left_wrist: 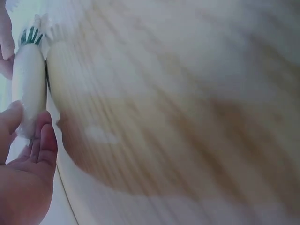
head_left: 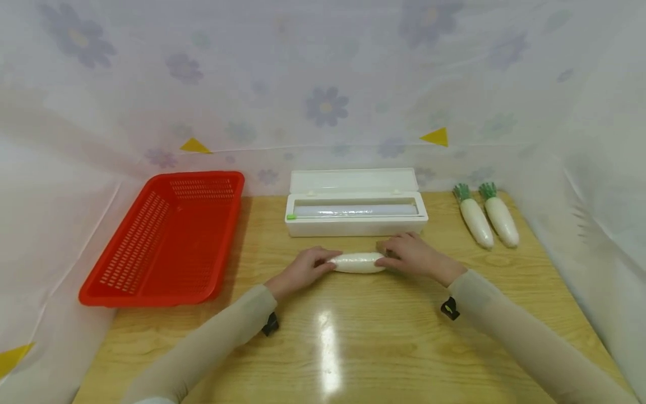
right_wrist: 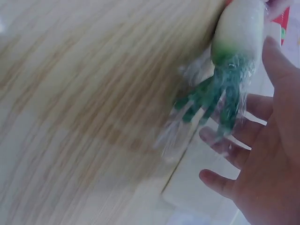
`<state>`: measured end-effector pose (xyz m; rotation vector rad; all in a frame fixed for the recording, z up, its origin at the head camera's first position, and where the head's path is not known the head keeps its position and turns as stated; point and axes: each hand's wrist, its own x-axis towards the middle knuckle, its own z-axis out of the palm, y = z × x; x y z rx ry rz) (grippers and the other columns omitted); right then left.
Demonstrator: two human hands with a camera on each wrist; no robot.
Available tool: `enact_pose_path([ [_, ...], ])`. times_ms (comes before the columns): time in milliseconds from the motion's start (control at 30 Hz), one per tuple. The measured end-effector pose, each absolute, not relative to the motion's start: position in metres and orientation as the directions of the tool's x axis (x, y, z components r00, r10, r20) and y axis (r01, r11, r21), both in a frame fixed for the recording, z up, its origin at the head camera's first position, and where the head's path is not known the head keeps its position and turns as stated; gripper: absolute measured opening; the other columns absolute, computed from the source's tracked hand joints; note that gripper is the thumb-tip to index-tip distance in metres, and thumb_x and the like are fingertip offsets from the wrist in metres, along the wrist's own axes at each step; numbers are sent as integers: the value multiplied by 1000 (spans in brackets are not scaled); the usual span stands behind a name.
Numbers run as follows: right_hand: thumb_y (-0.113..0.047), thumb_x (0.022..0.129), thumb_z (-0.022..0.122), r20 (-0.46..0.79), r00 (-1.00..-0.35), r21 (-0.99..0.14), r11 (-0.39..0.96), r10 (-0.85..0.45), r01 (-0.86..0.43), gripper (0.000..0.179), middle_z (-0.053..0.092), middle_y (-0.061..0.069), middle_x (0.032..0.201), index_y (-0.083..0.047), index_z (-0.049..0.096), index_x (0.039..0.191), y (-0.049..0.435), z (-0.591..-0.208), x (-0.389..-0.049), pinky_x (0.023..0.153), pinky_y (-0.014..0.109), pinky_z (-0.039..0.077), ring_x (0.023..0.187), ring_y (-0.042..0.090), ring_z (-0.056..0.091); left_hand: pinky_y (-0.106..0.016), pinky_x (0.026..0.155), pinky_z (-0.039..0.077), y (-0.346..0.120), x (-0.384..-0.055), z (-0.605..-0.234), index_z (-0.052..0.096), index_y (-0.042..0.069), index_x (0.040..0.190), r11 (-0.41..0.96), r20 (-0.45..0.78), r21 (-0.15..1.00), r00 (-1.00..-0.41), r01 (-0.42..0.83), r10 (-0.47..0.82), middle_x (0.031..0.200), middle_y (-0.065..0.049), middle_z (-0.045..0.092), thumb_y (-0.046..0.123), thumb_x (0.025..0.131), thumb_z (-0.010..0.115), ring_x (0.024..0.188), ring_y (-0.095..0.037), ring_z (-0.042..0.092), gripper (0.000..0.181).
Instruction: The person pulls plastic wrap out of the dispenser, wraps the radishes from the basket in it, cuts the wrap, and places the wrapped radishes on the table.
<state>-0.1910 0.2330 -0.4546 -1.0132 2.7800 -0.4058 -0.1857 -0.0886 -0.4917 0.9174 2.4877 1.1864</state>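
A white radish point(head_left: 359, 262) with green leaves point(right_wrist: 220, 96) lies crosswise before me, wrapped in clear plastic film. My left hand point(head_left: 303, 270) holds its bare tip, thumb on one side and fingers on the other in the left wrist view. At the leafy end is my right hand point(head_left: 411, 257), with its thumb against the radish. Its fingers are loosely spread behind the leaves in the right wrist view, touching loose film point(right_wrist: 171, 136). A white film box point(head_left: 355, 227) stands just behind, lid raised, with a roll of film point(head_left: 355, 210) inside.
A red plastic basket point(head_left: 219, 266) stands at the left of the wooden table point(head_left: 383, 348). Two more radishes point(head_left: 476, 223) with green tops lie side by side at the back right. A flowered curtain point(head_left: 282, 95) hangs behind the table.
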Motion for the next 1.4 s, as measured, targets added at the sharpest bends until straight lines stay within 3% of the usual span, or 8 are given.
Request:
enact_pose_path([
  [200,-39,95,77,-80,-790,-358,757,-608,-547,53,75,8,117,-3,68,132,254,-453,-189,98,64,44,110,34,66,-43,108,48,-101,-184,-491,64,7,142,498,24,781,-815,377,579,140,-11,66,18,105,63,129,-25,61,39],
  [367,-31,96,76,-91,-803,-455,741,-590,-494,48,74,10,117,-1,66,133,266,-455,-187,100,65,43,112,36,64,-45,108,48,-109,-185,-489,64,4,141,507,24,778,-823,372,567,139,-14,66,14,104,64,130,-29,61,38],
  [567,-15,96,76,-31,-853,-582,703,-522,-409,17,75,3,99,-4,72,109,267,-464,-187,87,44,56,94,22,70,-46,106,50,-112,-184,-490,63,2,141,500,23,783,-821,370,570,139,-16,66,13,105,63,127,-30,62,38],
  [867,-9,98,71,-12,-932,-710,659,-362,-247,5,75,4,90,-5,72,97,264,-469,-181,71,30,52,83,17,68,-42,104,51,-111,-188,-492,61,4,143,503,6,794,-832,341,555,137,-14,67,16,105,63,123,-25,64,40],
  [967,-8,98,71,10,-945,-706,666,-328,-239,5,75,5,93,-5,75,97,261,-473,-180,73,32,52,83,17,64,-38,93,54,-110,-188,-490,59,5,141,479,30,804,-830,351,556,125,-14,72,15,105,63,108,-21,68,37],
  [1067,-9,99,71,11,-957,-686,694,-290,-218,7,74,6,94,-4,76,100,256,-476,-180,77,35,51,85,16,63,-34,86,54,-110,-187,-488,60,7,128,466,53,812,-839,353,542,114,-11,75,14,105,64,98,-17,68,25],
  [1200,-9,99,68,-27,-970,-704,693,-240,-153,14,75,10,92,3,70,107,249,-476,-180,78,33,50,85,16,65,-35,88,55,-107,-186,-485,68,7,116,487,77,795,-856,362,512,111,-8,75,15,104,66,98,-17,67,14],
  [1400,-10,101,64,-50,-962,-732,665,-267,-147,30,75,16,103,9,61,125,245,-478,-179,82,36,52,94,25,68,-34,90,55,-105,-183,-486,68,1,135,539,67,757,-864,369,499,123,-12,74,17,103,68,103,-17,67,36],
])
